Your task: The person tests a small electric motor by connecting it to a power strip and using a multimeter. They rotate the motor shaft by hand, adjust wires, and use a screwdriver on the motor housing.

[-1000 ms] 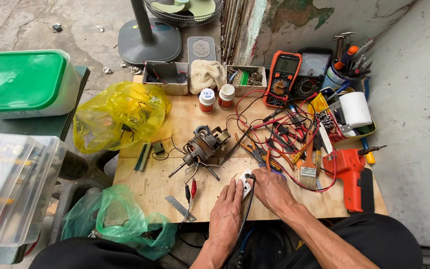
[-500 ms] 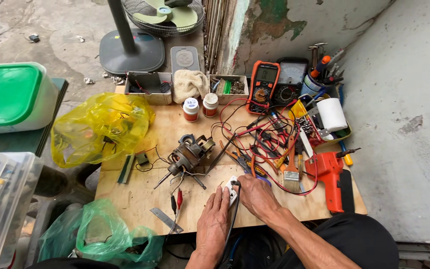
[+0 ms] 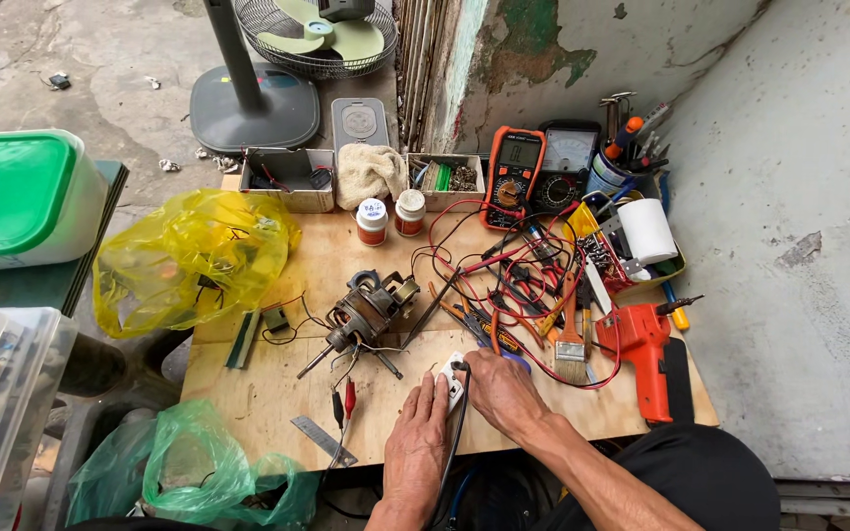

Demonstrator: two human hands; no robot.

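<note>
Where tools crowd: plywood board [image 3: 277, 393], perhaps outdoors.

Left hand [image 3: 415, 447]: bare, no glove, ring or watch.
Right hand [image 3: 504, 393]: bare, veined, wrinkled.
Forearms: uncovered, no sleeves showing.
Legs: black trousers, plain, at frame bottom.

Since a second ago the left hand [image 3: 417, 444] has drawn its fingers back off the white socket block [image 3: 453, 379] to lie just below it, the right hand [image 3: 504, 393] has slid up to cover the block's right edge, and the view has tilted slightly upward.
</note>
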